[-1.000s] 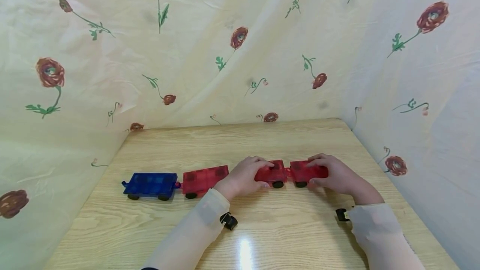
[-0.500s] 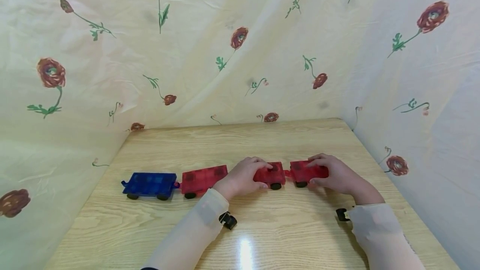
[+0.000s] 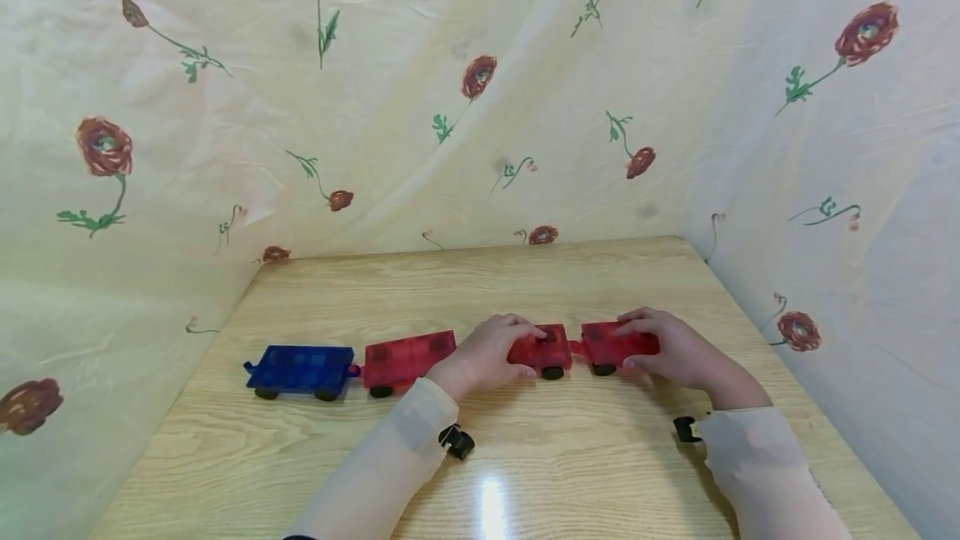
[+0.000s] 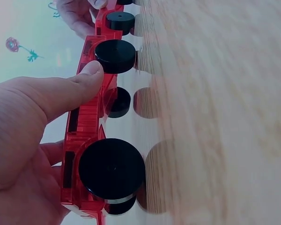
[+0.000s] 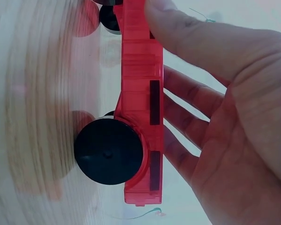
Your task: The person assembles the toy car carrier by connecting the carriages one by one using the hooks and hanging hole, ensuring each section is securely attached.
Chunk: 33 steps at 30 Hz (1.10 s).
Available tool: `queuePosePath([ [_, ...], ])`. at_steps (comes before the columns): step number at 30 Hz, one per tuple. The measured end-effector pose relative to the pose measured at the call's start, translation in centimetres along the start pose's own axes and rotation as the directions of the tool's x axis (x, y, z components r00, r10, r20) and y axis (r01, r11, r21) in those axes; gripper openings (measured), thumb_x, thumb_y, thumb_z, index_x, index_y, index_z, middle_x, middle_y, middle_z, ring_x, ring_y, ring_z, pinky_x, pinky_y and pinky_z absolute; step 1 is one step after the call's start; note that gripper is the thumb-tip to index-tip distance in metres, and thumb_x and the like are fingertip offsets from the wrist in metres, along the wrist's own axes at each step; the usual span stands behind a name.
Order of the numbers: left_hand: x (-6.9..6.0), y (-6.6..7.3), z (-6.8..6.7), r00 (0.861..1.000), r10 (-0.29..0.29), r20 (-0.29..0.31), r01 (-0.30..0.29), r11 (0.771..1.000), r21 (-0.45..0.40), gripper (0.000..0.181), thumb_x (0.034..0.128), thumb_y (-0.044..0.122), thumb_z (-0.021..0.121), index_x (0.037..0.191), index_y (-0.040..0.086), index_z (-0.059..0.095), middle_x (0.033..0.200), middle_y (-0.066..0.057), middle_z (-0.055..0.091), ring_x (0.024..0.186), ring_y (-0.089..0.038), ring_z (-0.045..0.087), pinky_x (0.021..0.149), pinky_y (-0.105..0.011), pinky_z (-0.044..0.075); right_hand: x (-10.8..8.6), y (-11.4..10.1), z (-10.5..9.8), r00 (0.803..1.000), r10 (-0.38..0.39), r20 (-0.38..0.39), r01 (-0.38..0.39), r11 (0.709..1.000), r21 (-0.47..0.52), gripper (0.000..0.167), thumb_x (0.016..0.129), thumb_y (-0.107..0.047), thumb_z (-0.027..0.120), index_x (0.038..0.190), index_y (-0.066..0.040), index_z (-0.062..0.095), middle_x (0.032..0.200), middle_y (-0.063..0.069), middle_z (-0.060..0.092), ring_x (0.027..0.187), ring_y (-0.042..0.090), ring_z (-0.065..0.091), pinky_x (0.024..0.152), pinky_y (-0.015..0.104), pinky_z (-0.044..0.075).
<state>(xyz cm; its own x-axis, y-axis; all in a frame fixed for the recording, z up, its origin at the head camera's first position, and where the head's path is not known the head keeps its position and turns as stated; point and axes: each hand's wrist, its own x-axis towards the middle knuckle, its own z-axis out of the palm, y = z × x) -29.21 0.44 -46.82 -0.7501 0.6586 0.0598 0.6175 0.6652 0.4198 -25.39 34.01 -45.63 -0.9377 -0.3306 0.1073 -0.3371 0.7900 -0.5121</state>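
Observation:
My left hand (image 3: 491, 354) grips a red see-through toy train car (image 3: 551, 347), thumb on its near side by a black wheel (image 4: 115, 56) in the left wrist view. To its right, my right hand (image 3: 667, 348) holds another red toy train car (image 3: 611, 342) between the thumb on the near side and the fingers over the top and far side. A small red coupling (image 3: 576, 347) spans the gap between these two cars. Whether it is latched cannot be told. Both cars stand on their wheels on the wooden table (image 3: 570, 457).
A third red car (image 3: 408, 358) stands left of my left hand, its right end hidden by that hand. It meets a blue car (image 3: 300, 369) at a coupling (image 3: 354, 371). Flower-patterned cloth (image 3: 390, 107) rises behind the table and along both sides.
The car in my left hand has shifted very slightly left and nearer, so the gap at the coupling looks a little wider. Both hands keep their hold; the other cars look still.

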Motion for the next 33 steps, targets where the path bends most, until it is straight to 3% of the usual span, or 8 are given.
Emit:
queuePosePath([
  [33,-0.21,-0.07,-0.15,1.0,-0.001,0.009,0.001,1.0,0.007,0.063,0.0905,0.041,0.083,0.148,0.036,0.058,0.15,0.009,0.052,0.143,-0.02,0.043,0.117,-0.041,0.04,-0.12,-0.63,-0.17,1.0,0.02,0.011,-0.02,1.0,-0.018,0.04,0.086,-0.006,0.087,0.124,-0.01,0.078,0.144,0.02,0.057,0.132,0.049,0.049,0.1,0.062,0.051],
])
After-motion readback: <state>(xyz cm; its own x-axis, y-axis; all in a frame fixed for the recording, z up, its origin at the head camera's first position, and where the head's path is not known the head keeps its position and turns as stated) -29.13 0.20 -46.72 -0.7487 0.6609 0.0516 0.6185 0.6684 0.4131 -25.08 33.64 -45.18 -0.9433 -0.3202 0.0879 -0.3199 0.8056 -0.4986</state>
